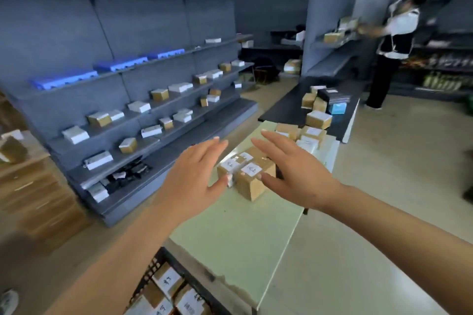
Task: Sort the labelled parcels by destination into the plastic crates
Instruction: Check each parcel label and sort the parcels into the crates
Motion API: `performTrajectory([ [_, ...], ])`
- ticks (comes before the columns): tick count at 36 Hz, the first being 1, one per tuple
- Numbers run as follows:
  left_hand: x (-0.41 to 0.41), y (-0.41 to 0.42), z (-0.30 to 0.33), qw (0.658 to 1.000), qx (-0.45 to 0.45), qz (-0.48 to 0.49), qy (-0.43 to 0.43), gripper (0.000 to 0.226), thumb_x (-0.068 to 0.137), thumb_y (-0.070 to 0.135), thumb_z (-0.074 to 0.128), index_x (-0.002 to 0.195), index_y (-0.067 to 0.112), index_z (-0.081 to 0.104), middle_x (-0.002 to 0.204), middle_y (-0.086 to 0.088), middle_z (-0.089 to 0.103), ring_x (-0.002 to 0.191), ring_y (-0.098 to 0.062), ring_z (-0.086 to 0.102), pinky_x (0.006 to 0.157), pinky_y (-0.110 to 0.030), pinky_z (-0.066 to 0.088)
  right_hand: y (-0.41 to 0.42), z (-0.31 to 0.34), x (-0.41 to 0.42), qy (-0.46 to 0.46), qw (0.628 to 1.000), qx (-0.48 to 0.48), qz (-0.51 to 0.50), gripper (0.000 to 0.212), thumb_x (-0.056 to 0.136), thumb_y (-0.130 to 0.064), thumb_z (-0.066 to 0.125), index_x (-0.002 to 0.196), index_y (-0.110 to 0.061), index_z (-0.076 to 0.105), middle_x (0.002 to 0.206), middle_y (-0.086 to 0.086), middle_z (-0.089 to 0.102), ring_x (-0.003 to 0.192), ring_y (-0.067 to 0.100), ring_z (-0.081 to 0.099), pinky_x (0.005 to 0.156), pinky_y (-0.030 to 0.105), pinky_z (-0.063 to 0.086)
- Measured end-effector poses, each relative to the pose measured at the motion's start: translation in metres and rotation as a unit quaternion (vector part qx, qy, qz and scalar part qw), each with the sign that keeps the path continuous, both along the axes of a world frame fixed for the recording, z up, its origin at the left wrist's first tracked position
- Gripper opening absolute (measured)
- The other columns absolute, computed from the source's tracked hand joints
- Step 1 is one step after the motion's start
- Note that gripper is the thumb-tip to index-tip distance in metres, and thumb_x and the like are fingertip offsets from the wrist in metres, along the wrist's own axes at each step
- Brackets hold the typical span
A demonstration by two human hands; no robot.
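Observation:
A tight cluster of brown cardboard parcels (252, 176) with white handwritten labels sits in the middle of the pale green table (238, 233). My left hand (194, 176) is spread open just left of the cluster, its thumb tip at the nearest box. My right hand (289, 169) is open on the right side, fingers straight over the far boxes, thumb beside the front box. Neither hand holds anything. A black plastic crate (163, 263) at the table's near end holds several labelled parcels (167, 281).
More parcels (304, 135) lie at the table's far end and on a black counter (289, 107) beyond. Grey shelving (133, 100) with scattered parcels runs along the left. Stacked cardboard cartons (43, 199) stand at the left. A person (394, 43) works at shelves at the back right.

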State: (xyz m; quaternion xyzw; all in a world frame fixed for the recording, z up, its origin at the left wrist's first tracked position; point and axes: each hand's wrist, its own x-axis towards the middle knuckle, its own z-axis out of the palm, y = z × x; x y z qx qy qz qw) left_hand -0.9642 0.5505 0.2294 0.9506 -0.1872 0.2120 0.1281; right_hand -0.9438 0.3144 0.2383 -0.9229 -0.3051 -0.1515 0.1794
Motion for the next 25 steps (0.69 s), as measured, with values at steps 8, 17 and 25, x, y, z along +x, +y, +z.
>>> performTrajectory([
  [8,0.048,-0.130,0.012,1.000,-0.011,-0.022,-0.012,0.064,0.091,0.037,0.063,0.147,0.021,0.038,0.156,0.001,0.026,0.140,-0.022,0.031,0.108,-0.032,0.024,-0.131,0.021,0.025,0.012,0.998,-0.029,-0.047,0.063,0.096,-0.041,0.051,0.151,-0.036,0.020,0.162,-0.007,0.004,0.147,0.015,0.011,0.112,0.033,0.028],
  [17,0.097,-0.235,-0.010,0.999,-0.042,-0.019,0.012,0.062,0.088,0.043,0.059,0.143,0.023,0.041,0.152,0.005,0.033,0.137,-0.018,0.034,0.106,-0.039,0.034,-0.244,0.019,0.072,0.020,0.997,-0.025,-0.071,0.064,0.094,-0.042,0.055,0.150,-0.033,0.025,0.161,-0.008,0.010,0.147,0.014,0.015,0.115,0.034,0.030],
  [25,0.162,-0.273,-0.018,0.998,-0.021,0.001,0.054,0.063,0.090,0.045,0.057,0.146,0.026,0.036,0.152,0.006,0.033,0.139,-0.017,0.031,0.108,-0.036,0.031,-0.287,0.006,0.136,0.070,0.994,-0.037,-0.080,0.062,0.096,-0.045,0.052,0.149,-0.038,0.021,0.162,-0.011,0.006,0.148,0.014,0.009,0.115,0.034,0.025],
])
